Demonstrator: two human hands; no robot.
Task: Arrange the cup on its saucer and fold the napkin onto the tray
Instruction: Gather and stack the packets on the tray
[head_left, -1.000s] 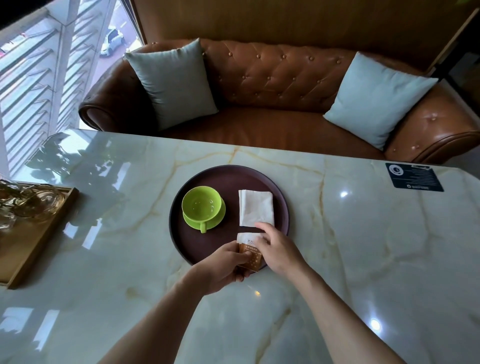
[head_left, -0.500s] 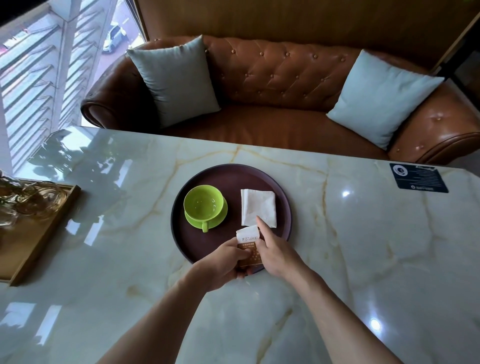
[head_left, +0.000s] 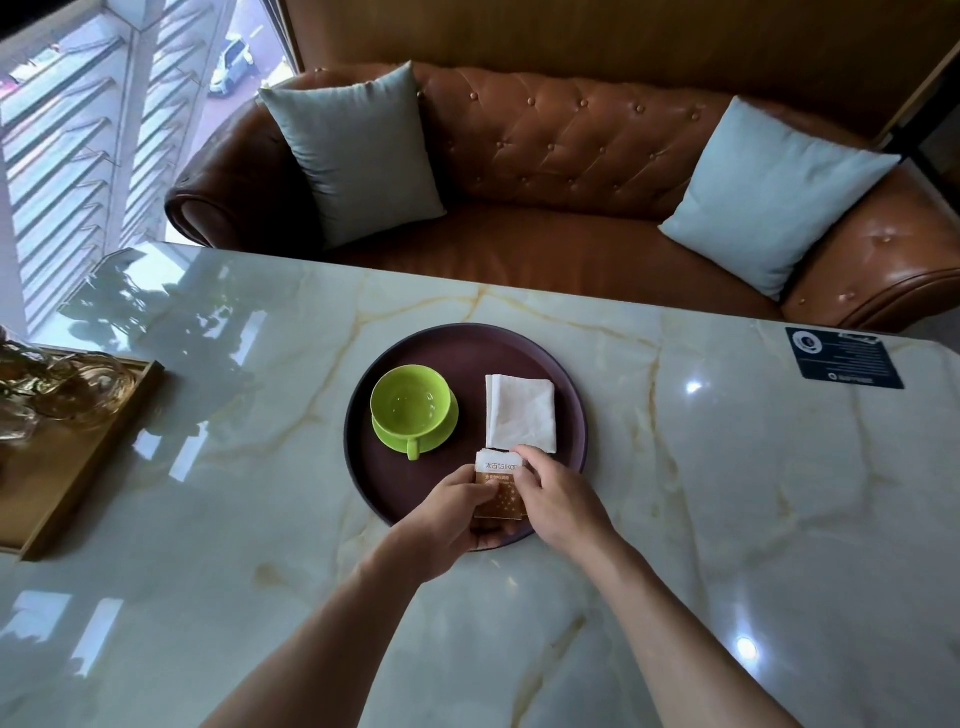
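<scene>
A round dark-brown tray (head_left: 457, 343) lies on the marble table. On its left half a green cup (head_left: 410, 400) stands upright on its green saucer (head_left: 441, 434), handle toward me. A folded white napkin (head_left: 521, 413) lies flat on the tray's right half. At the tray's near edge both hands hold a small white-and-brown sugar packet (head_left: 500, 488). My left hand (head_left: 447, 514) grips its left side and lower part. My right hand (head_left: 558, 501) pinches its top right corner, close to the napkin's near edge.
A wooden tray with glassware (head_left: 67, 415) sits at the table's left edge. A dark printed card (head_left: 841, 358) lies at the far right. Behind the table stands a brown leather sofa (head_left: 571, 182) with two pale cushions; a window is at the left.
The packet and both hands have shifted slightly farther onto the tray; my right fingers moved to the packet's top corner. Cup, saucer and napkin stay put.
</scene>
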